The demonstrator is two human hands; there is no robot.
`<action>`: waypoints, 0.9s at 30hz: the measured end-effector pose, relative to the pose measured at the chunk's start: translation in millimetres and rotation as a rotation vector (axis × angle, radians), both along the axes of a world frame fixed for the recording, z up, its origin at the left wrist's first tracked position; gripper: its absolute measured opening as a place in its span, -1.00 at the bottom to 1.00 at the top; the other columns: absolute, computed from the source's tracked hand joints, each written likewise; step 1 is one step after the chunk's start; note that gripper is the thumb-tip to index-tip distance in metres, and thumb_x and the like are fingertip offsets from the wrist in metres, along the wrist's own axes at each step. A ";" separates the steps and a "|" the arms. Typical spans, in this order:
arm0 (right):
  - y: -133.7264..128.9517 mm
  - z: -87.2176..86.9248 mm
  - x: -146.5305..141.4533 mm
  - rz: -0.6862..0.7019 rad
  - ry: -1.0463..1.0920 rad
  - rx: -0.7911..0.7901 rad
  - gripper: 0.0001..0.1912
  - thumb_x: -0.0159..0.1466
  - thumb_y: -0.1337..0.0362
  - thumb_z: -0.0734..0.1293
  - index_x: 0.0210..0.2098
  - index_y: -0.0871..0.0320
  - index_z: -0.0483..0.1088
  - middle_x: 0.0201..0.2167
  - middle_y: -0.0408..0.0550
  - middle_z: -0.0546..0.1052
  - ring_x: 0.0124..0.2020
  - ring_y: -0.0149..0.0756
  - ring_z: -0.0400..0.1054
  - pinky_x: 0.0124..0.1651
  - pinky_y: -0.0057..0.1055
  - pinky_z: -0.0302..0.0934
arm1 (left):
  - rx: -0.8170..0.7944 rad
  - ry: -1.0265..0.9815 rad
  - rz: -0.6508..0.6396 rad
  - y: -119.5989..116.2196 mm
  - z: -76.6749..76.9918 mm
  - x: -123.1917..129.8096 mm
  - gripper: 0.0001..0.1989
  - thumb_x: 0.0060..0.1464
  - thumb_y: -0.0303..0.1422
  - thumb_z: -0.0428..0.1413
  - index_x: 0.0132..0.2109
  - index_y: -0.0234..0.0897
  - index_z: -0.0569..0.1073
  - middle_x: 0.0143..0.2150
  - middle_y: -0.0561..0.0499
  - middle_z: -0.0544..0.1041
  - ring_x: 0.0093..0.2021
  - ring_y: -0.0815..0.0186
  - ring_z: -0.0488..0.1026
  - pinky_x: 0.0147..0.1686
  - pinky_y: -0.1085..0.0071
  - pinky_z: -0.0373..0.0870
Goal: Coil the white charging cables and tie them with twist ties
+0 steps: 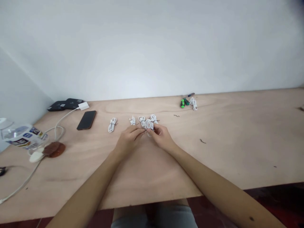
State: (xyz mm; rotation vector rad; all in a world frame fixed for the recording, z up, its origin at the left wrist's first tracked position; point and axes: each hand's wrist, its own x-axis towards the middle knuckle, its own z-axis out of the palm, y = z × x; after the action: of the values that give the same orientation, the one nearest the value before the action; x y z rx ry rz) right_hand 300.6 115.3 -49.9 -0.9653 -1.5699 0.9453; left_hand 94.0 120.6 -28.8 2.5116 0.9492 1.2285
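Note:
Near the middle of the plywood table [152, 171], my left hand [128, 140] and my right hand [161, 136] meet at a coiled white cable [149, 124]. My left fingers pinch a thin dark twist tie [140, 134] running from the coil, and my right fingers grip the coil itself. Just behind my hands lie several more tied white cable coils, including one [142, 121] almost touching my left fingers. Another coil [112, 125] rests further left.
A white cable coil [193, 103] lies beside a green-and-black screwdriver [184, 102] at the back. To the left are a black smartphone [86, 120], a white charger [83, 106] with its cable, black devices [65, 104], plastic packaging [23, 136] and a brown round object [54, 149].

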 end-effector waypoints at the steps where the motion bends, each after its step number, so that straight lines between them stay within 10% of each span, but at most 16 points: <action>1: -0.3 0.2 -0.2 -0.004 -0.011 0.004 -0.67 0.43 0.02 0.34 -0.13 0.17 0.53 -0.25 -0.05 0.57 -0.24 -0.19 0.40 -0.14 -0.32 0.29 | 0.010 0.000 0.007 -0.4 -0.4 0.7 -0.80 0.40 -0.34 0.10 -0.11 -0.18 0.65 -0.19 -0.11 0.64 -0.16 0.19 0.54 -0.09 0.23 0.46; 4: -2.8 2.9 0.7 -0.031 -0.102 0.097 -0.70 0.45 0.05 0.31 -0.09 0.13 0.53 -0.20 -0.03 0.57 -0.21 -0.18 0.39 -0.09 -0.29 0.29 | -0.117 -0.068 0.067 -4.0 1.5 6.0 -0.83 0.34 -0.33 0.16 -0.18 -0.18 0.66 -0.27 -0.06 0.64 -0.23 0.18 0.51 -0.12 0.22 0.44; 12: -8.2 10.2 8.2 -0.044 -0.282 0.394 -0.79 0.49 0.20 0.25 0.00 0.05 0.49 -0.09 0.07 0.56 -0.03 -0.05 0.40 0.08 -0.16 0.27 | -1.120 -0.505 -0.137 -3.2 2.0 10.8 -0.71 0.18 -0.15 0.28 -0.32 -0.32 0.64 -0.33 -0.11 0.59 -0.39 0.30 0.45 -0.42 0.39 0.35; 21: -3.2 3.3 2.0 -0.066 -0.076 0.085 -0.72 0.44 0.05 0.32 -0.11 0.13 0.52 -0.25 -0.07 0.55 -0.24 -0.19 0.39 -0.13 -0.31 0.27 | -0.175 -0.074 0.039 -6.6 7.6 7.6 -0.80 0.35 -0.26 0.15 -0.12 -0.19 0.67 -0.23 -0.08 0.63 -0.28 0.24 0.48 -0.22 0.29 0.40; 27: -5.8 5.7 1.6 -0.078 -0.145 0.180 -0.72 0.45 0.10 0.31 0.01 0.09 0.53 -0.15 -0.01 0.58 -0.18 -0.15 0.40 -0.07 -0.26 0.29 | -0.595 -0.281 0.051 -5.8 3.6 9.1 -0.71 0.29 -0.16 0.19 -0.29 -0.25 0.64 -0.37 -0.03 0.60 -0.36 0.26 0.46 -0.33 0.35 0.36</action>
State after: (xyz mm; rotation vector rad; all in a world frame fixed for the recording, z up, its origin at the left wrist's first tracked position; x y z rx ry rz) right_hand 302.2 109.6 -44.1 -0.9775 -1.6944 0.6794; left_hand 103.0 114.8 -25.2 1.8171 1.1083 1.0716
